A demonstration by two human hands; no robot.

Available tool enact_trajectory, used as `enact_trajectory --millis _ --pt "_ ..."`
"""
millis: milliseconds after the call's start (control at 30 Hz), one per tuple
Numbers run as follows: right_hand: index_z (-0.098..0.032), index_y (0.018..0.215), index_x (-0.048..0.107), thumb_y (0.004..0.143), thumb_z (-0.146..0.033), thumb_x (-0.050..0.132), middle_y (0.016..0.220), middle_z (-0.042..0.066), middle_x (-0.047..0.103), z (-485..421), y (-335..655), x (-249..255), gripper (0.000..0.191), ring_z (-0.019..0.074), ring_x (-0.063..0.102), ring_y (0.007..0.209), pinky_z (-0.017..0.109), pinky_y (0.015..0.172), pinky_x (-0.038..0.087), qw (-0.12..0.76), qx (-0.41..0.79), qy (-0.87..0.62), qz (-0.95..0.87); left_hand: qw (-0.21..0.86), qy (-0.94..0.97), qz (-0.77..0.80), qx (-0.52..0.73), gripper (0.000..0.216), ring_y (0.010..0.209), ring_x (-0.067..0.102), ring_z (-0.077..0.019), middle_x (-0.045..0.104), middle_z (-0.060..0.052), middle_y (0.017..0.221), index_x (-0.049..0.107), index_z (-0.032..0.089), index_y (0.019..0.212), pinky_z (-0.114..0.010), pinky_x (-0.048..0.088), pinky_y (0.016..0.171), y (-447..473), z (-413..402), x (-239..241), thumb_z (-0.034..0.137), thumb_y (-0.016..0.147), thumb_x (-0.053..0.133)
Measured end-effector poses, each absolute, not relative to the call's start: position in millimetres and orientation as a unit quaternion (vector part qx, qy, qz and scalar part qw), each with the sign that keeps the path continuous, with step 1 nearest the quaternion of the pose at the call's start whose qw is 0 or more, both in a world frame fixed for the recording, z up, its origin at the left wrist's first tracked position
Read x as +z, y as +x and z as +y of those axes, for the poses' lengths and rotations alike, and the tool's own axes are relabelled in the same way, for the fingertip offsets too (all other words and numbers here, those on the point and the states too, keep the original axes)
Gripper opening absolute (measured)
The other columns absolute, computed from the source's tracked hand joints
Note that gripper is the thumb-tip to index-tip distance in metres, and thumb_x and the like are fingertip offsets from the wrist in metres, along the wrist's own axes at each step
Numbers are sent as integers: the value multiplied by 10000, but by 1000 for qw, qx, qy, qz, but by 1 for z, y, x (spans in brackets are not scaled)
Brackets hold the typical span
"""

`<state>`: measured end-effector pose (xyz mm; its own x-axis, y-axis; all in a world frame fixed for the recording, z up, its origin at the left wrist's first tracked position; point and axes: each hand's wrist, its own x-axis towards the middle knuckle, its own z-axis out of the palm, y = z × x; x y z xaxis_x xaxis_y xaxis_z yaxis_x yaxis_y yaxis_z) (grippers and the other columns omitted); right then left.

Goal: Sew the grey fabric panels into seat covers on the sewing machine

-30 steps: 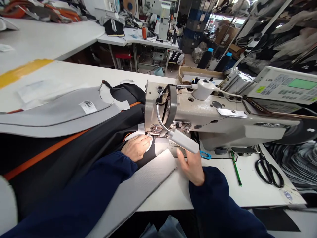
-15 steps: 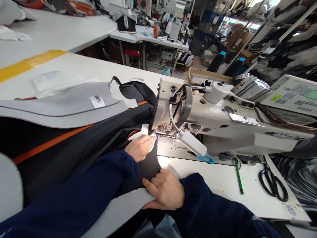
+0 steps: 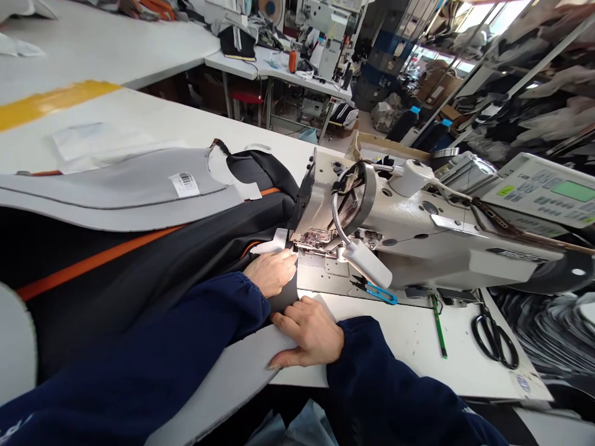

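Crowded sewing room. Left hand (image 3: 272, 272) and right hand (image 3: 307, 332) press flat, grip open, on black cloth (image 3: 186, 248) and grey cloth (image 3: 237, 375). Push slowly, with fingers away from the sewing machine (image 3: 418, 229).

Both arms wear dark navy fabric sleeves (image 3: 186, 334) ending in gathered elastic cuffs (image 3: 251, 300); left hand (image 3: 272, 272) and right hand (image 3: 304, 331) are bare.

Bright daylight, sharp centre, warped edges

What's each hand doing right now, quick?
Left hand: fingers curled on the white strip by the sewing machine; grip cannot be told.
Right hand: open, flat on the grey panel.
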<state>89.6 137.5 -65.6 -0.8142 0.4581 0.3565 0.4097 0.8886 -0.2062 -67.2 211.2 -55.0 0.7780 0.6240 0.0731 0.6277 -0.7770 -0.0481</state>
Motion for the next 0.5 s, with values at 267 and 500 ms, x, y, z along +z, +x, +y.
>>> enact_trajectory --millis 267,500 --pt "-67 1130 508 914 -208 309 1133 166 525 155 92 -59 326 220 473 1051 337 851 423 298 105 -411 -855 45 -937 -343 -56 265 920 533 -189 627 -71 1039 637 129 898 -285 434 731 -78 209 -66 17 747 450" --pt "-1 1163 516 876 -218 413 1262 205 486 171 82 -73 374 307 412 1152 418 880 400 165 -9 -427 -889 104 -953 -283 -9 489 1094 464 -227 583 -79 1194 544 134 1164 -359 345 861 -96 231 -32 27 687 514"
